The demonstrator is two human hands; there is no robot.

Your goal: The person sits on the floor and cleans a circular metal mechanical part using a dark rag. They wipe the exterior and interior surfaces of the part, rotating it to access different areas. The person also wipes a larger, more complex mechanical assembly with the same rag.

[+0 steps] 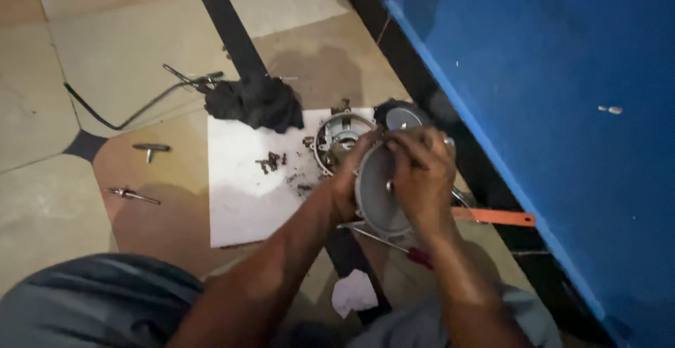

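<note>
Head view, looking down at a tiled floor point(126, 31) of beige slabs with dark joints; a blue panel point(562, 109) fills the right side and runs diagonally from top centre to lower right.

White sheet point(246, 200) lies flat on the floor, left of the hands. A black rag point(256, 102) is bunched on its upper edge. A thin bent rod point(133, 112) curves off to the rag's left.

Round grey metal cover point(376, 197), dish-shaped, held above the sheet's right edge. It is tilted, its concave face turned up toward the camera and slightly left; seen as an oval, its long axis runs from upper right to lower left.

Right hand point(422, 172) draped over the cover's upper right rim, fingers curled closed around the edge, gripping it. Left hand point(348, 179) closed on the cover's left rim, thumb up toward the top edge.

Open circular housing point(341, 137) rests on the sheet's upper right corner, just beyond the hands, with a dark round part point(402, 116) beside it on the right.

Orange flat bar point(496, 216) lies on the floor right of the right wrist. A red-handled screwdriver point(394, 244) lies under the cover, shaft pointing upper left.

Crumpled white tissue point(354, 293) near the knees. Small T-shaped tool point(150, 149) and a second small tool point(132, 195) lie left of the sheet. Loose screws point(273, 162) cluster on the sheet, with dark grit beside them.
</note>
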